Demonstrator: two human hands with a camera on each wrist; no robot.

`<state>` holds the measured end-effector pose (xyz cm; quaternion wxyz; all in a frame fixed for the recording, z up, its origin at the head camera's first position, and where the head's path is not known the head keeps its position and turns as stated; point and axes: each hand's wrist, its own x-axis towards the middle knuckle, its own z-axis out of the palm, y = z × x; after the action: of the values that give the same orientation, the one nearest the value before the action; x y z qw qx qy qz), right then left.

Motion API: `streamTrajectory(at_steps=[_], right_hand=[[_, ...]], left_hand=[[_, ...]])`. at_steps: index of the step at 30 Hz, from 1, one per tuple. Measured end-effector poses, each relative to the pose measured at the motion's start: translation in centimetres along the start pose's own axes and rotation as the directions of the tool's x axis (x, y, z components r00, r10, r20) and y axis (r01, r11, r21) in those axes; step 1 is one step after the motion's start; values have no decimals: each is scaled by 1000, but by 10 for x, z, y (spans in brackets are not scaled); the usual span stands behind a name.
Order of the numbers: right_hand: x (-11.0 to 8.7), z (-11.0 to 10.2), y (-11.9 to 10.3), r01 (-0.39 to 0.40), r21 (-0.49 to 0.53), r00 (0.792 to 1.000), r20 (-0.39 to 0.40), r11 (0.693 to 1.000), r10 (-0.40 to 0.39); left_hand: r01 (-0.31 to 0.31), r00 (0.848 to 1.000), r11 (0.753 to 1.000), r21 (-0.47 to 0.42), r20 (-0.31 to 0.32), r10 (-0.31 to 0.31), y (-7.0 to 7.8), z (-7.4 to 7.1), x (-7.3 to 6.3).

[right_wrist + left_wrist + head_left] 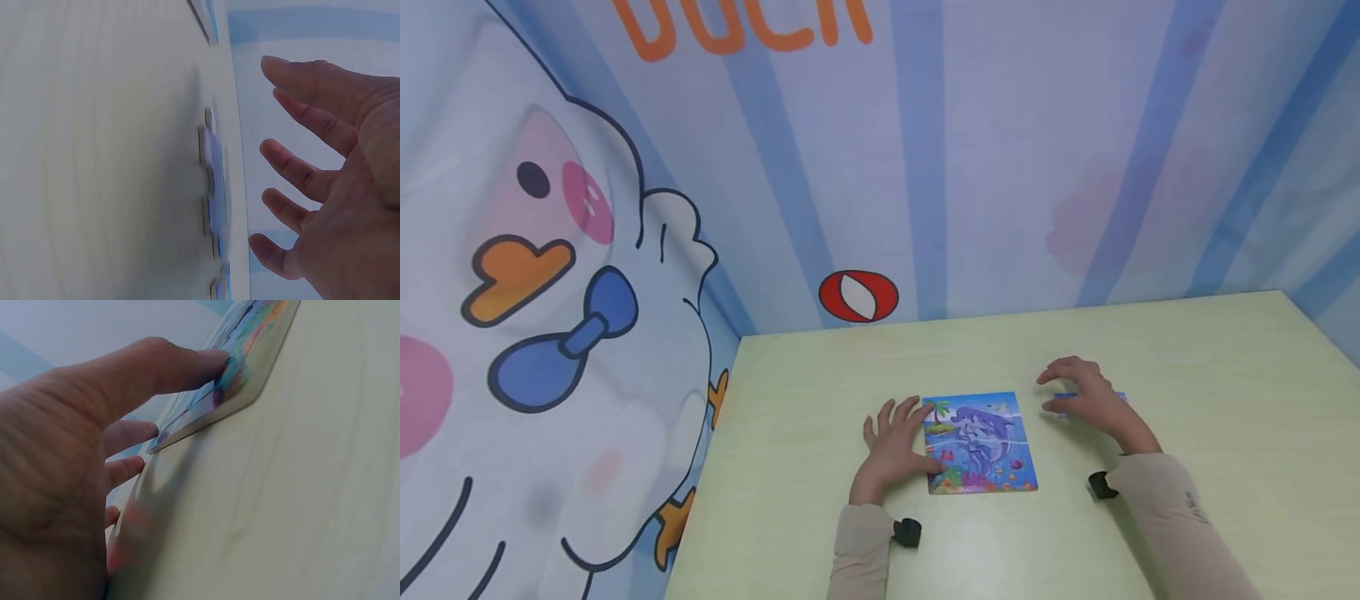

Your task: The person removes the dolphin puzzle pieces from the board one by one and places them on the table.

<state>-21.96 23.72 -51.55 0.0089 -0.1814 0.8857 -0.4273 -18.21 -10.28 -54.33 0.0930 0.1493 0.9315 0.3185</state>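
A square jigsaw puzzle (pixel 988 446) with a dolphin picture lies flat on the table. My left hand (pixel 887 458) is at its left side, fingers spread; the thumb rests on the lower left corner and the index finger touches the upper left. In the left wrist view, the thumb lies on the colourful puzzle surface (pixel 240 378). To the right, my right hand (pixel 1092 402) hovers with loosely bent, parted fingers over blue puzzle pieces (pixel 217 187), which it mostly hides in the head view. Nothing shows between its fingers.
The pale wood-grain table (pixel 797 400) meets a blue-striped cloth backdrop (pixel 1000 167) at the back. On the left hangs a cloth with a large printed duck (pixel 647 375). A black wrist strap mount (pixel 907 533) sits on the left sleeve, another mount (pixel 1102 486) on the right.
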Motion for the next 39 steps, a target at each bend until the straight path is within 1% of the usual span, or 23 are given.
streamTrajectory(at_steps=[4, 8, 16, 19, 26, 31, 39], right_hand=[[5, 12, -7, -17, -10, 1000, 24, 1000, 17], [9, 20, -13, -31, -8, 999, 27, 999, 31], [17, 33, -21, 18, 16, 999, 35, 1000, -19], [19, 39, -24, 20, 17, 999, 43, 1000, -21], [26, 55, -32, 19, -50, 996, 91, 999, -14], [29, 64, -37, 19, -79, 992, 126, 997, -9], [33, 76, -46, 88, -105, 986, 151, 991, -71]], left_hand=[[1, 1000, 1000, 0, -2, -1, -1, 0, 0], [6, 1000, 1000, 10, 3, -6, -1, 0, 1], [7, 1000, 1000, 2, 2, -7, -1, 0, 1], [4, 1000, 1000, 1, 0, -4, -1, 0, 2], [8, 1000, 1000, 5, 1, -8, -2, 0, 3], [15, 1000, 1000, 7, 2, -15, -2, 0, 3], [7, 1000, 1000, 12, 2, -7, 0, -1, 3]])
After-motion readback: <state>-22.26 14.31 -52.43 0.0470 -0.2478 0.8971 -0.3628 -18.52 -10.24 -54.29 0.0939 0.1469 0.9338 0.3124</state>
